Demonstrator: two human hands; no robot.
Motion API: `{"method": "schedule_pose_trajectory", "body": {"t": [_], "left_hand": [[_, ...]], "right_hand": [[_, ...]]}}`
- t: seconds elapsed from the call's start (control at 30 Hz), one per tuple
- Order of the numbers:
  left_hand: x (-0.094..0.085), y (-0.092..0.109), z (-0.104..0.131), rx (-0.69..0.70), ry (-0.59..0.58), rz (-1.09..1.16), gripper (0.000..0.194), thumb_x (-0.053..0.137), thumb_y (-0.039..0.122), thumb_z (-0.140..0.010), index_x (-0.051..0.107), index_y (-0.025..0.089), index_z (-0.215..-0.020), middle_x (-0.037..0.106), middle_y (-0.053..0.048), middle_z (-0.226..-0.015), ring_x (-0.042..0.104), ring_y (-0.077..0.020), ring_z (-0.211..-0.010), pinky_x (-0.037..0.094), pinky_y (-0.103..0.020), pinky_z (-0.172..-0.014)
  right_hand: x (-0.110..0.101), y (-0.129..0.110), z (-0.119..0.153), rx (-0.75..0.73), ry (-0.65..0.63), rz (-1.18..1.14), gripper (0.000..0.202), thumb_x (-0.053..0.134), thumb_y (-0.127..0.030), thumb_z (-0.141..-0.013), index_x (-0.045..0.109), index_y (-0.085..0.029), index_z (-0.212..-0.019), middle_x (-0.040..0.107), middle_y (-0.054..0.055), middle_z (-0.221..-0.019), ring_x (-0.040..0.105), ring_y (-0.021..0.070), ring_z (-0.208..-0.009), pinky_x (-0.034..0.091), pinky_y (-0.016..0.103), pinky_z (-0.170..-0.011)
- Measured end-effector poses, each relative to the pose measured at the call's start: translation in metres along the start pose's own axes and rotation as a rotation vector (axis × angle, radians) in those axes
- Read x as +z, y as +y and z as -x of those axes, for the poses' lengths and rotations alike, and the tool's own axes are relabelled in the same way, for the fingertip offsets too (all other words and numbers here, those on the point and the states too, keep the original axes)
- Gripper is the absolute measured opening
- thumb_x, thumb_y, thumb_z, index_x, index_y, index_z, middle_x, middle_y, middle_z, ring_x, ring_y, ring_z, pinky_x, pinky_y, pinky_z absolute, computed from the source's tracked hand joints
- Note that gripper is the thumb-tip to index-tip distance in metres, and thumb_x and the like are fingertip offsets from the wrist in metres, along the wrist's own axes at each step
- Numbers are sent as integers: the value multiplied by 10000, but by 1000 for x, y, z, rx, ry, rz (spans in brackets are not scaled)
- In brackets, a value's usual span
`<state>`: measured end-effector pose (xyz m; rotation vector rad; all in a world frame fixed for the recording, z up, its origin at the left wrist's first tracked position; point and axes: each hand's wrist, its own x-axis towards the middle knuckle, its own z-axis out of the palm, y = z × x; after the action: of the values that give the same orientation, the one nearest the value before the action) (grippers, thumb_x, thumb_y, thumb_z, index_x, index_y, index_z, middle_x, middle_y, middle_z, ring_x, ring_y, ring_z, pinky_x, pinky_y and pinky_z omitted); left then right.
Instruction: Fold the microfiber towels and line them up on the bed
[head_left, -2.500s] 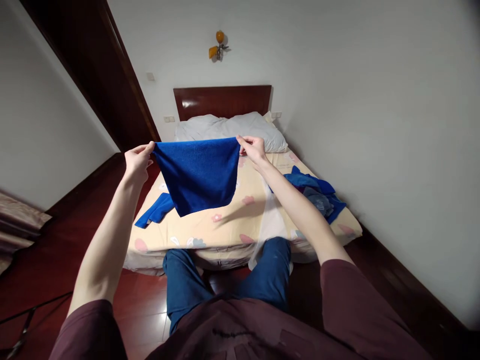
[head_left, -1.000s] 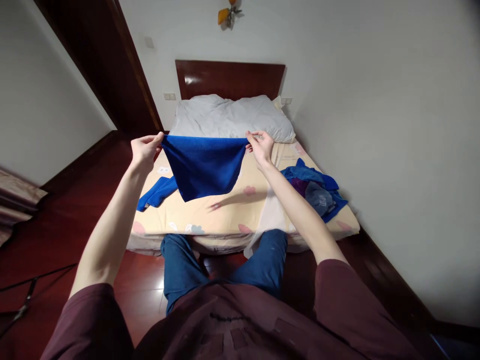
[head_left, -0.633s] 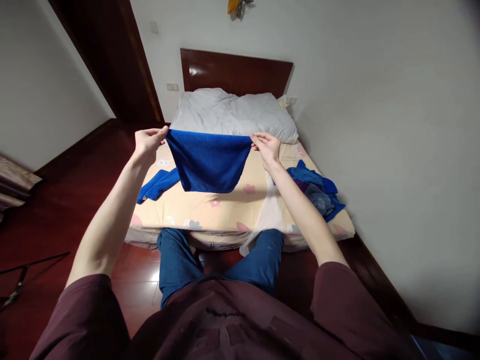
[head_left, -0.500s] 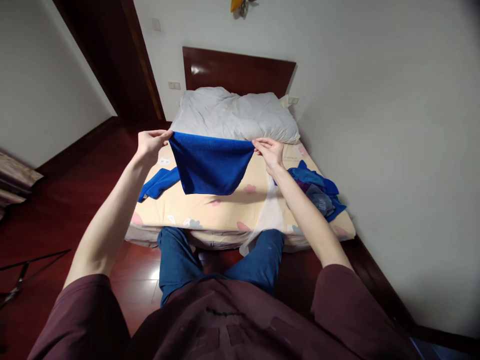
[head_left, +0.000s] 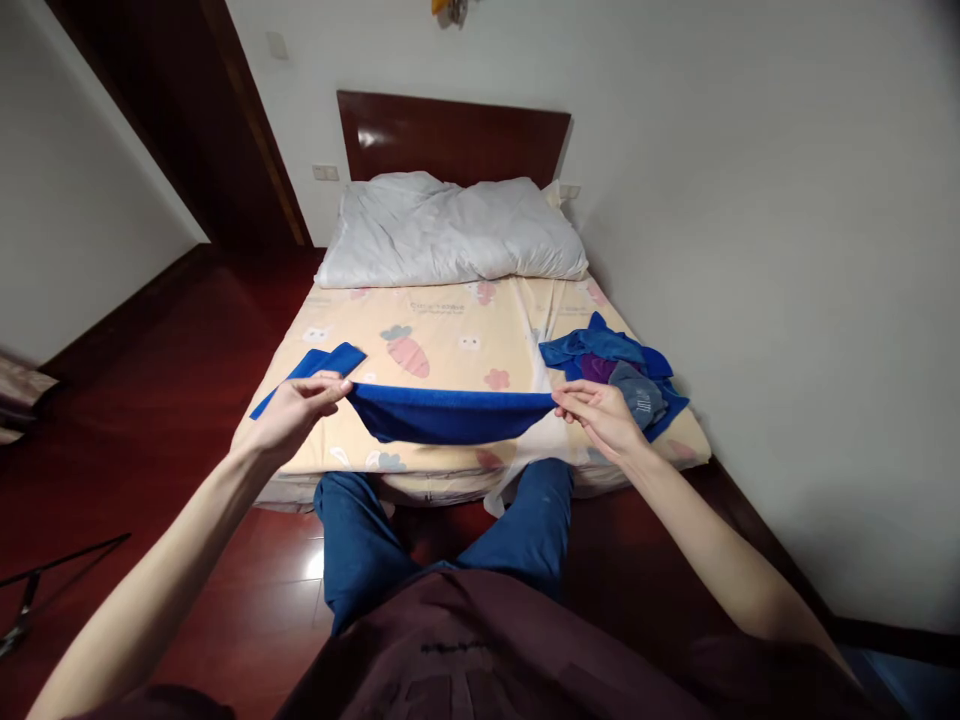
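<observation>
A blue towel is stretched between my two hands above the near part of the bed. My left hand pinches its left corner between thumb and fingers. At the opposite corner, my right hand is closed on the edge in the same way. The top edge runs nearly straight, and the rest hangs below it, strongly foreshortened. Behind my left hand lies a folded blue cloth. Just beyond my right hand is a crumpled heap of blue, purple and grey-blue cloths.
The bed has a cream sheet with carrot and rabbit prints. A white quilt lies by the dark wooden headboard. A wall borders the right side. A thin black stand is on the red floor at left.
Both hands have come down and nearer to me, spreading a little farther apart with the towel. Its hanging part now looks much shorter. The view has shifted slightly.
</observation>
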<state>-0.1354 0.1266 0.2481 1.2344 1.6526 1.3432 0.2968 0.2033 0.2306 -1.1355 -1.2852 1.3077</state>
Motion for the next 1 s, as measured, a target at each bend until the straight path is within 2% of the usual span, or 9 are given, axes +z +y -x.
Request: {"method": "schedule_pose_trajectory", "body": {"t": [0.1, 0.2, 0.4, 0.5, 0.57, 0.67, 0.77, 0.87, 1.0], "left_hand": [[4, -15, 4, -80, -116, 50, 421, 878, 585, -610, 764, 189, -696, 659, -89, -1021, 580, -170, -782, 462, -287, -609], [9, -32, -9, -95, -117, 41, 437, 876, 597, -604, 767, 184, -701, 672, -101, -1050, 582, -184, -821, 448, -281, -622], [43, -64, -90, -100, 9, 24, 472, 899, 571, -509, 756, 162, -697, 710, -97, -862, 564, -189, -774, 401, -275, -615], [63, -56, -139, -152, 104, 79, 436, 880, 534, -535, 734, 157, -699, 687, -73, -768, 535, -166, -706, 385, -274, -609], [68, -39, -162, -91, 160, 114, 420, 860, 531, -576, 728, 162, -726, 685, -70, -772, 552, -175, -734, 413, -279, -645], [66, -12, -180, 120, 188, 128, 436, 827, 569, -633, 731, 167, -773, 679, -75, -791, 584, -206, -812, 462, -300, -729], [60, -9, -180, 294, 201, 94, 454, 786, 606, -679, 726, 170, -790, 676, -85, -848, 597, -223, -879, 484, -313, -787], [61, -43, -169, 330, 215, 15, 452, 754, 592, -711, 737, 164, -857, 675, -99, -966, 609, -221, -933, 492, -303, -813], [78, -137, -121, 116, 239, -148, 411, 704, 535, -738, 727, 148, -872, 686, -100, -936, 634, -232, -921, 497, -295, -786]], "right_hand": [[-4, 2, 9, 56, -26, 16, 475, 999, -450, -530, 757, -133, -787, 705, 61, -628, 650, 152, -565, 455, 232, -471], [-5, 10, -3, 87, -44, 32, 473, 996, -441, -540, 768, -123, -805, 724, 78, -645, 665, 157, -575, 480, 229, -483], [21, 38, -85, 78, 34, 40, 463, 1016, -370, -500, 734, -122, -771, 740, 77, -686, 687, 147, -578, 522, 202, -486], [42, 41, -135, 50, 122, 34, 402, 993, -329, -561, 687, -132, -731, 710, 49, -635, 656, 115, -535, 513, 182, -485], [52, 35, -161, -54, 172, 21, 401, 968, -368, -597, 673, -140, -744, 702, 36, -637, 650, 108, -540, 504, 176, -492], [53, 24, -183, -280, 209, 0, 475, 921, -509, -610, 670, -150, -794, 708, 33, -677, 671, 124, -595, 516, 194, -534], [46, 27, -185, -422, 234, 9, 555, 862, -621, -616, 665, -154, -843, 715, 42, -716, 682, 144, -645, 526, 224, -574], [43, 55, -172, -397, 235, 69, 574, 829, -651, -618, 661, -154, -851, 718, 62, -744, 678, 161, -674, 515, 241, -573], [54, 129, -126, -122, 199, 125, 511, 863, -584, -585, 614, -192, -799, 696, 45, -730, 659, 175, -678, 504, 249, -554]]}}
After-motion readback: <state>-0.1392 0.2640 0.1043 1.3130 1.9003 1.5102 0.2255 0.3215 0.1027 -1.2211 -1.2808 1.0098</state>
